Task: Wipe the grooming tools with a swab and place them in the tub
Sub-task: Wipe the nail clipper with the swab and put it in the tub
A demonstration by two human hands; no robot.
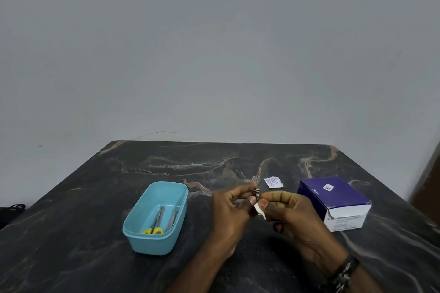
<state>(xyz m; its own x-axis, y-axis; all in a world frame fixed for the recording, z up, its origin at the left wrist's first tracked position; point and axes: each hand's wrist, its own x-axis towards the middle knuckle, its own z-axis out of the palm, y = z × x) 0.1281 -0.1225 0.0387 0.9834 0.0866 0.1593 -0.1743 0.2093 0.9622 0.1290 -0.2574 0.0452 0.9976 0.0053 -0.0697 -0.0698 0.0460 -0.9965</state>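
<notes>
Small metal tool [256, 194] pinched in left hand [229, 209] above the table [95, 257], white swab [259, 210] pinched against it by right hand [289, 211]. Left of the hands, blue tub [156, 242] holding yellow-handled scissors [156, 222] and tweezers [173, 219]. Torn wrapper [273, 182] and purple box [333, 202] to the right. Grey wall [214, 43] behind.

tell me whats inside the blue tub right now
Inside the blue tub lie yellow-handled scissors and a second slim metal tool beside them. The near wall hides part of the scissor handles and the tub floor there.
</notes>
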